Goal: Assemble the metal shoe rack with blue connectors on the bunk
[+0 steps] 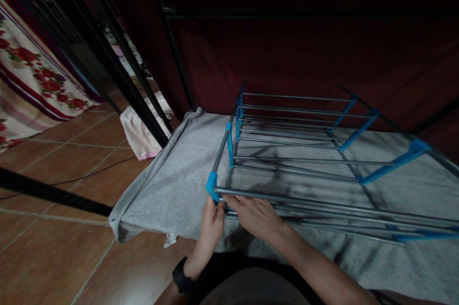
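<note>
A rack of grey metal tubes [304, 197] and blue plastic connectors lies on its side on a grey blanket. At its near left corner, my left hand [212, 221] is closed around a blue connector [212, 184]. Just to the right, my right hand [255, 213] is closed at the end of a metal tube, beneath the top front one. Its fingertips are close to my left thumb and partly hidden by the tubes. More blue connectors [412, 152] join the tubes along the right side.
The grey blanket [172, 176] covers a low platform with dark metal posts [118, 70] at its left. Behind hangs a dark red cloth [287, 51]. On the tiled floor [53, 247] lie a striped cloth [138, 128] and a thin cable. A floral curtain [46, 75] hangs at far left.
</note>
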Tool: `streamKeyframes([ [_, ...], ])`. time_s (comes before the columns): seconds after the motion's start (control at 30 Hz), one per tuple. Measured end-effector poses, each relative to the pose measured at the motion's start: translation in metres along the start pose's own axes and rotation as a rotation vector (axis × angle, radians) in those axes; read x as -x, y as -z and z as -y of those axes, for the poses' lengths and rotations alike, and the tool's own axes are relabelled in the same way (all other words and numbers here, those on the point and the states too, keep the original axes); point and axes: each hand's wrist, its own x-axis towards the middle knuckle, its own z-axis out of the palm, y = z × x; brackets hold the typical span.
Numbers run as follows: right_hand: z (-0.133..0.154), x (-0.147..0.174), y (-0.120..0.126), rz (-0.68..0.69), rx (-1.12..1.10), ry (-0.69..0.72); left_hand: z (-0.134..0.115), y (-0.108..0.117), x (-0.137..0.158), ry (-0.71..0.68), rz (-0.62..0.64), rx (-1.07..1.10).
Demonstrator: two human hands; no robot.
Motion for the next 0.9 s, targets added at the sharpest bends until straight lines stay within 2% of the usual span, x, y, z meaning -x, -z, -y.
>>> streamKeyframes([
  [0.3, -0.001, -0.004, 0.01, 0.031, -0.156, -0.02, 0.005, -0.003, 0.0, 0.077, -0.059, 0.085],
  [0.67, 0.002, -0.002, 0.012, 0.013, -0.102, -0.038, 0.013, 0.0, -0.001, 0.114, -0.048, 0.048],
  [0.9, 0.002, -0.004, 0.002, -0.021, -0.077, -0.036, 0.017, 0.0, -0.001, 0.054, -0.053, -0.042],
])
